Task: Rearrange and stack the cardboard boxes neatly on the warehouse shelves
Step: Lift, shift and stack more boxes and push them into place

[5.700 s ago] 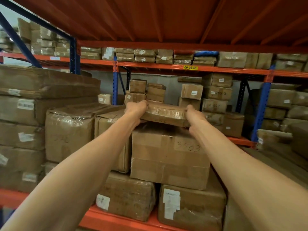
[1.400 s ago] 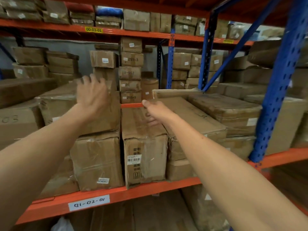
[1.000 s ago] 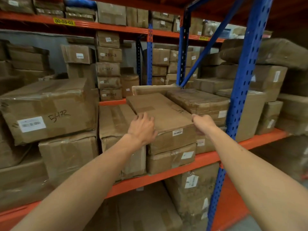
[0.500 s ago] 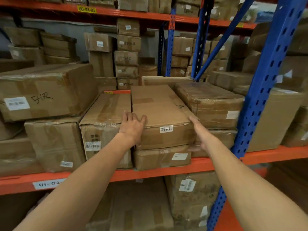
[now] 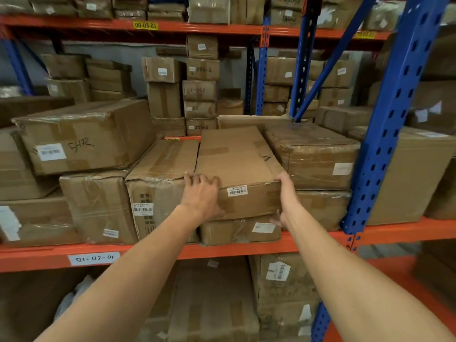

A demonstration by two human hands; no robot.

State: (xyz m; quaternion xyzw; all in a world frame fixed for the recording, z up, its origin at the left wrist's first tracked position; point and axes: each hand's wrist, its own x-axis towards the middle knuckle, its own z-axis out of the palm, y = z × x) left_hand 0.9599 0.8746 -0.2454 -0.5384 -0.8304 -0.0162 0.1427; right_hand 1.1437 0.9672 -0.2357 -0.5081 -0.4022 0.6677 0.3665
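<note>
A long flat cardboard box (image 5: 237,156) with a barcode label on its near end lies on top of a thinner wrapped box (image 5: 240,230) on the orange shelf (image 5: 246,249). My left hand (image 5: 202,196) clasps its near left corner, fingers over the top edge. My right hand (image 5: 285,196) grips the near right corner, thumb on top and fingers under the bottom edge. A tall box (image 5: 158,188) stands tight against its left side, and a plastic-wrapped box (image 5: 313,154) sits against its right.
A blue upright post (image 5: 385,134) rises right of the stack. A large box marked 5472 (image 5: 86,137) rests tilted on boxes at the left. More boxes fill the far racks, the upper shelf and the level below. A label reads 01-02-01 (image 5: 93,258).
My view turned right from the earlier stack to this bay. Both hands came down onto the long flat box and closed on its near corners; the right fingers now curl under its edge.
</note>
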